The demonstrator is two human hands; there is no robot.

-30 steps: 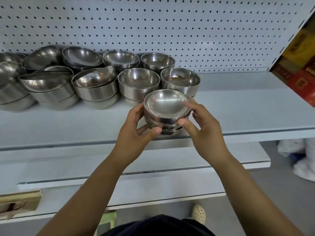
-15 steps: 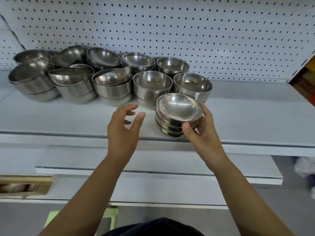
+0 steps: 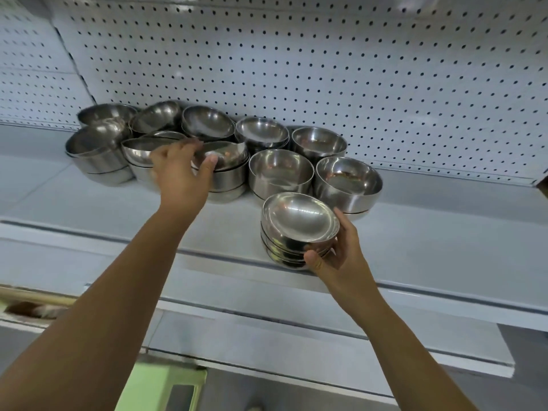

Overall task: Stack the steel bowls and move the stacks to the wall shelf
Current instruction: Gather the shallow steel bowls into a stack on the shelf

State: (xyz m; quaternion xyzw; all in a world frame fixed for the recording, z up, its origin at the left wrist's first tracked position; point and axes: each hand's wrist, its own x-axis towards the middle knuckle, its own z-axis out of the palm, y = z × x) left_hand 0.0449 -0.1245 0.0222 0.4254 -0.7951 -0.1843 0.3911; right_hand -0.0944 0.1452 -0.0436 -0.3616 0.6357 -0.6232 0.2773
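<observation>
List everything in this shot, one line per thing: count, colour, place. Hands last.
Stacks of deep steel bowls: about ten, silver, clustered at the shelf's back left.
Stack of shallow steel bowls: one, silver, at the shelf's front edge.
White metal shelf: one, white, under the bowls.
Perforated pegboard panel: one, white with dark holes, behind the shelf.
Lower shelf: one, white, beneath.
Green plastic stool: one, pale green, bottom edge.
Cardboard box: one, tan, left edge.
Left hand: spread over the front-left stacks, blurred.
Right hand: grips the shallow stack's right side.
</observation>
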